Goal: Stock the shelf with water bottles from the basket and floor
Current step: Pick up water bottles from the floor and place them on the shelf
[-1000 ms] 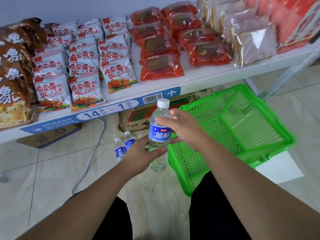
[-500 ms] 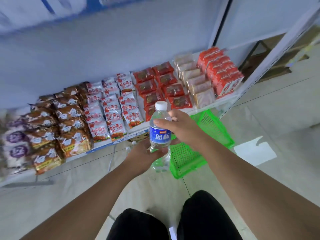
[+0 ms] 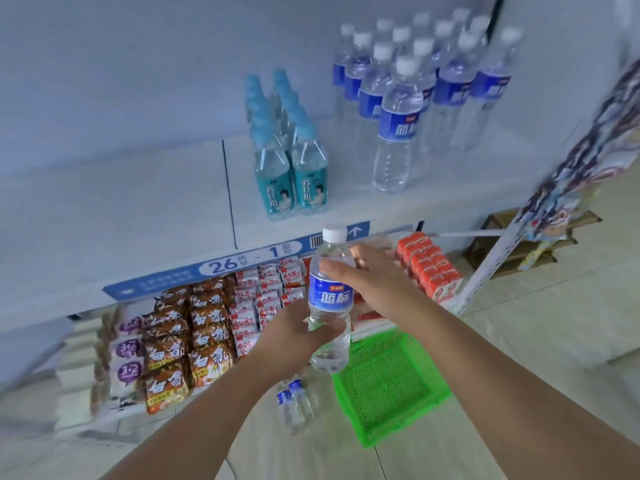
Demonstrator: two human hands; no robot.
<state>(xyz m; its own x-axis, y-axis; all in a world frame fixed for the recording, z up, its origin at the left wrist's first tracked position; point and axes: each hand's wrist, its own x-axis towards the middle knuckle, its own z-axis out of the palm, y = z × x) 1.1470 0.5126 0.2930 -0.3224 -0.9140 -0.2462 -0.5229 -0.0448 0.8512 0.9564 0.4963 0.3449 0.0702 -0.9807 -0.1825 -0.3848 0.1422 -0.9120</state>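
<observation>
A clear water bottle (image 3: 330, 299) with a blue label and white cap stands upright in both my hands. My left hand (image 3: 294, 336) grips its lower half and my right hand (image 3: 367, 278) grips its upper part from the right. It is held just below the front edge of the white upper shelf (image 3: 346, 216). On that shelf stand several matching blue-label bottles (image 3: 398, 126) at the right. Two more small bottles (image 3: 292, 405) stand on the floor below my hands. The green basket (image 3: 391, 386) lies on the floor to the right and looks empty.
Teal-label bottles (image 3: 294, 171) stand in rows at the shelf's middle, with bare shelf to their left. The lower shelf holds snack packets (image 3: 194, 330) and orange cartons (image 3: 429, 268). A hanging rack of packets (image 3: 581, 161) is at the right.
The view has risen from the lower snack shelf to the upper shelf with bottles. Both hands keep the same hold on the bottle, which has come up with them.
</observation>
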